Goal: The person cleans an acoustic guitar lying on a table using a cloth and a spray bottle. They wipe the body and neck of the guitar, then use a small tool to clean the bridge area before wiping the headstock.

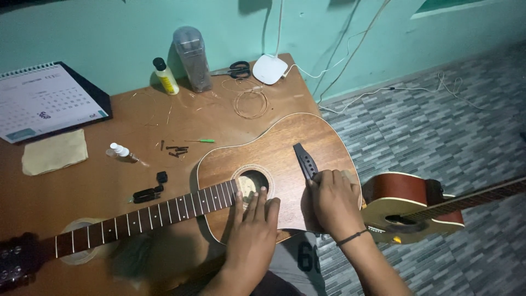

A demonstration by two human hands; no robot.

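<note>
A brown acoustic guitar (274, 143) lies flat on the wooden table (71, 186), its neck (148, 214) running toward the lower left. No strings show on it. My left hand (253, 227) rests flat on the guitar top, fingers reaching the edge of the sound hole (252, 182). My right hand (335, 200) presses on the lower end of the dark bridge (304, 160), fingers curled on the wood. A dark band circles my right wrist.
Bridge pins (176, 150), a small green tool (201, 141), a black winder (148, 193), a small spray bottle (121, 152), coiled strings (250, 101), scissors (236, 69), two bottles, a cloth (53, 152) and a calendar (44, 101) lie on the table. A second guitar (411, 211) lies on the tiled floor at right.
</note>
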